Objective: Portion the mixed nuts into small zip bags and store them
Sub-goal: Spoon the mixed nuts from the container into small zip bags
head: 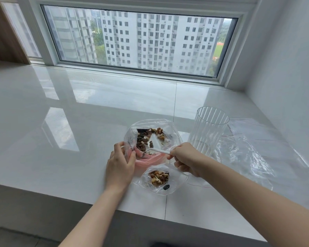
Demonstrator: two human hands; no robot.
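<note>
Your left hand sits just left of centre, thumb and fingers pinching the near-left rim of the large clear plastic bag of mixed nuts, holding its mouth wide; the bag lies on the glossy white stone counter, its pinkish lower edge bunched under your fingers so the zip itself is hard to read. Your right hand is curled round the handle of a small white plastic spoon; the bowl of the spoon dips into the bag's mouth, half lost behind crinkled plastic, and whether it carries any nuts you cannot tell. Below the two hands, lower centre, lies the small clear zip bag with a portion of nuts, open side facing up, one dark piece near its lower edge; its right corner is hidden under your right wrist. Right of centre stands a tall ribbed clear plastic tumbler, upright, base partly covered by your right hand; beyond it, at the right side, a heap of empty clear plastic bags sprawls flat, their outlines blurring into glare.
</note>
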